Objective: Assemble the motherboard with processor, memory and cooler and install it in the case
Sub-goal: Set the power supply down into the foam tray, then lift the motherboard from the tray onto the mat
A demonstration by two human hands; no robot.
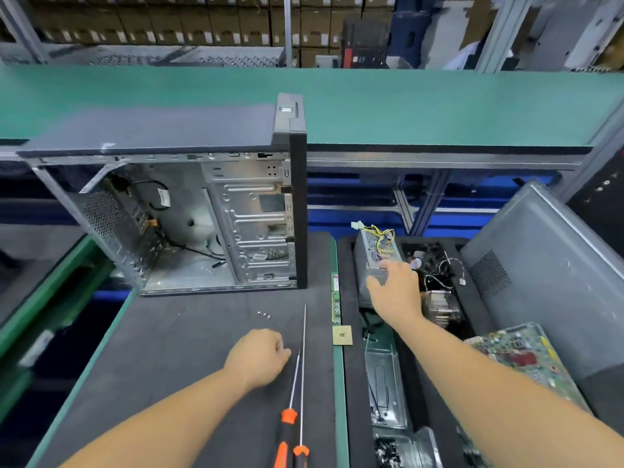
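On the dark mat the case stood open and bare inside — only loose cables, no board fitted. The motherboard lay unpopulated in the tray at the right, the cooler beside the right hand, whose fingers were spread over a grey power supply; processor and memory stick waited on the mat's edge. Nothing looked assembled yet, so I judged the whole job lay ahead — the left hand rested loosely curled near two screwdrivers, holding nothing I could see.
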